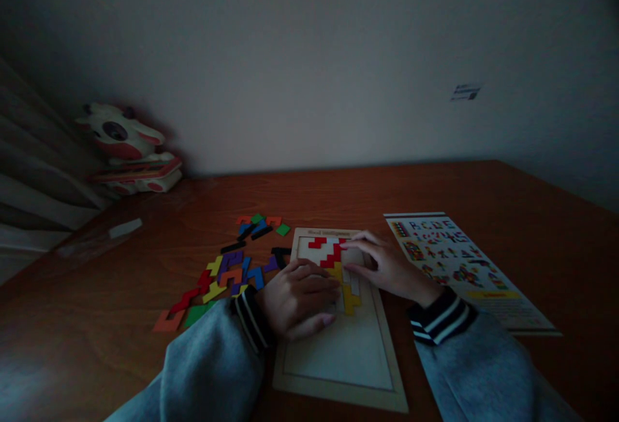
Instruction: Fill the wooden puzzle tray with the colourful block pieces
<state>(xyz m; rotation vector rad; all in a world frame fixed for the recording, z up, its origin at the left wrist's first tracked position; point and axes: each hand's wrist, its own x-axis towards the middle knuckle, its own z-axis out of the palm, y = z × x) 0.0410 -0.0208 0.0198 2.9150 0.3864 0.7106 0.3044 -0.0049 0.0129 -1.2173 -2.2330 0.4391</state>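
While one printed sheet (452, 254) lies near, two hands (300, 294) (389, 266) touch one board (338, 364).

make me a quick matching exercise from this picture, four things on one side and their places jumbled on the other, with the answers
Things:
1. cow toy
2. printed sheet
3. left hand
4. loose coloured pieces

Places:
A. palm down over the wooden board
B. flat on the table, right of the board
C. scattered to the left of the board
D. at the back left, near the curtain

Right pairs: 1-D, 2-B, 3-A, 4-C
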